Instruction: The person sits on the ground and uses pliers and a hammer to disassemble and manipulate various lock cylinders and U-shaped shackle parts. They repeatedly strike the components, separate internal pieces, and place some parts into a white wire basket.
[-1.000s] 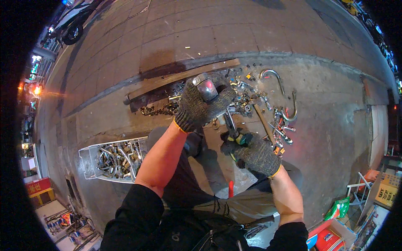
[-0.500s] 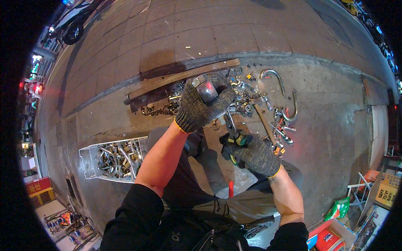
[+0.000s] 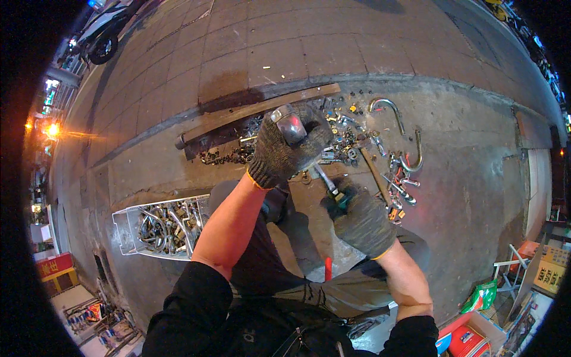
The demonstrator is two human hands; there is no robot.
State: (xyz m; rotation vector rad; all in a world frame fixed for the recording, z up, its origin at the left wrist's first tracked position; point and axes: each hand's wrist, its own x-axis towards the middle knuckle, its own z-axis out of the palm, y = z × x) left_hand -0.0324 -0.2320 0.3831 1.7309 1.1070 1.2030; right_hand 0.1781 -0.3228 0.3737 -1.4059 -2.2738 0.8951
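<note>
My left hand (image 3: 288, 143), in a dark knitted glove with a yellow cuff, is closed around a shiny rounded metal tap fitting (image 3: 291, 127). Lower and to the right, my gloved right hand (image 3: 364, 221) grips pliers (image 3: 336, 194) with green and yellow handles. The pliers' metal end points up and left toward the underside of my left hand. Blur and the left glove's shadow hide whether the jaws touch the fitting. Beyond both hands lies a spread of small metal parts (image 3: 345, 134) on the ground.
A clear plastic bin (image 3: 126, 232) of metal fittings stands left of my legs. A long wooden board (image 3: 262, 112) lies beyond the parts. To the right are a hammer (image 3: 376, 172) and curved chrome pipes (image 3: 420, 153). Boxes and a green bag (image 3: 479, 297) sit at lower right.
My right hand's fingers have closed further, and the spread handles of the pliers have come together. The left hand with the tap fitting has barely moved.
</note>
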